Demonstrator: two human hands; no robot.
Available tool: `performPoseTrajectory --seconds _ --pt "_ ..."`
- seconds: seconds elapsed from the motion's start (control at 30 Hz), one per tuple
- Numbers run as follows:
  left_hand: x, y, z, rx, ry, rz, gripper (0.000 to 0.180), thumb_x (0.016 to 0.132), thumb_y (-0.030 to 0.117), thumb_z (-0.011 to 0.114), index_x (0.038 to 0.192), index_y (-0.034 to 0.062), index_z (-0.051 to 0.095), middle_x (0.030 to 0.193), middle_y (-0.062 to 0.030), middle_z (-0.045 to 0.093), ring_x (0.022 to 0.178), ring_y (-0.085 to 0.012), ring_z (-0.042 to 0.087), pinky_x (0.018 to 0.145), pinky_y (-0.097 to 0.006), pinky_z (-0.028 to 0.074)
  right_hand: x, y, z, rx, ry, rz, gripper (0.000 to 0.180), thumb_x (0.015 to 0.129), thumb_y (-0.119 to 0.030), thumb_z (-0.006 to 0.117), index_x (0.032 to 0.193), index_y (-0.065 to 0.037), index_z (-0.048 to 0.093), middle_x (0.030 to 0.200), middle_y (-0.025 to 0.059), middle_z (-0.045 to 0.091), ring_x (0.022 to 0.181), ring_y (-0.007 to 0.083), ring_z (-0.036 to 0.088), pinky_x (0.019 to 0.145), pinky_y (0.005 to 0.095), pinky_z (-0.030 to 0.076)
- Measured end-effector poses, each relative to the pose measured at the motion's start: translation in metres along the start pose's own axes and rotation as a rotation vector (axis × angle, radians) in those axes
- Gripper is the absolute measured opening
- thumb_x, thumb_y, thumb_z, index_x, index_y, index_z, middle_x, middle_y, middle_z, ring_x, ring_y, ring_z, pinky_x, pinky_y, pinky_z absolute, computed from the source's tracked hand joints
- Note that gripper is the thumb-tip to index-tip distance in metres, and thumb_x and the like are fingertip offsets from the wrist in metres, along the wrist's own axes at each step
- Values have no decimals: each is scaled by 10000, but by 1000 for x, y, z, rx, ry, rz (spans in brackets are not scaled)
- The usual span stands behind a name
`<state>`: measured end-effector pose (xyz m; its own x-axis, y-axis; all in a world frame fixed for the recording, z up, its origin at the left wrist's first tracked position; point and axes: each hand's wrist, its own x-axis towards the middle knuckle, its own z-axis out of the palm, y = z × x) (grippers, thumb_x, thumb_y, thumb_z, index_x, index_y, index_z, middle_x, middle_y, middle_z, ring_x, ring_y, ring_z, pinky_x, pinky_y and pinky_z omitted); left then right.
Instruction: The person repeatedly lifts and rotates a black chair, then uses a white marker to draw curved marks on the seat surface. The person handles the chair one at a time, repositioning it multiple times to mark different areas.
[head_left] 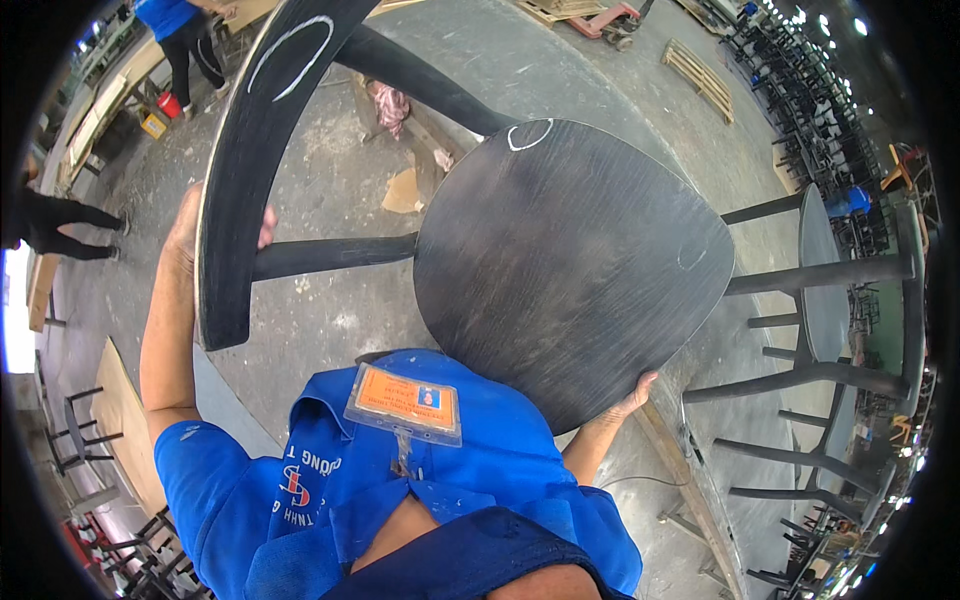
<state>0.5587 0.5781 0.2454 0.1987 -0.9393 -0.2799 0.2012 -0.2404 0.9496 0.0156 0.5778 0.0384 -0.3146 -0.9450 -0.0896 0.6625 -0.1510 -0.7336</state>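
Note:
A black wooden chair (570, 260) is held up in front of me, tilted so the broad rounded seat faces me and its curved backrest (235, 200) stands at the left. My left hand (186, 228) is closed round the backrest beside a back post, its fingertips showing past the inner edge. At the seat's lower right rim, my right hand (628, 398) grips the edge; most of its fingers are hidden beneath. White chalk-like outlines mark the upper backrest and the seat's back edge, and a fainter one lies near the right rim.
Other dark chairs (825, 280) stand close on the right, with many more stacked beyond. A wooden beam (680, 465) runs along the lower right. Pinkish cloth (390, 108) lies on a stand ahead. Two people (185, 45) are at the far left, near a long table, and a pallet (697, 78) lies far back.

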Motion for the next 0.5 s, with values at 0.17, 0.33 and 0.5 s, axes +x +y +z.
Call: performPoseTrajectory --seconds 0.17,0.33,0.5 --pt "-70 -69 -67 -97 263 -10 374 922 287 436 1018 -40 592 725 -169 648 540 -218 640 496 -323 552 -50 -3 -18 -198 -136 -20 784 793 -333 665 1381 42 305 1218 219 520 1040 358 573 904 443 493" --pt "-184 -141 -148 -476 378 -38 359 944 303 422 1069 -5 559 748 -206 638 550 -278 640 504 -364 564 -119 0 9 -410 -18 -42 775 782 -238 616 1400 55 252 1253 261 466 1068 362 559 913 453 489" --pt "-325 -213 -228 -685 425 -5 349 975 290 385 1132 11 523 794 -226 644 601 -313 665 550 -404 592 -197 27 83 -477 -486 56 803 784 -241 665 1425 43 274 1296 234 455 1106 340 527 947 405 452"
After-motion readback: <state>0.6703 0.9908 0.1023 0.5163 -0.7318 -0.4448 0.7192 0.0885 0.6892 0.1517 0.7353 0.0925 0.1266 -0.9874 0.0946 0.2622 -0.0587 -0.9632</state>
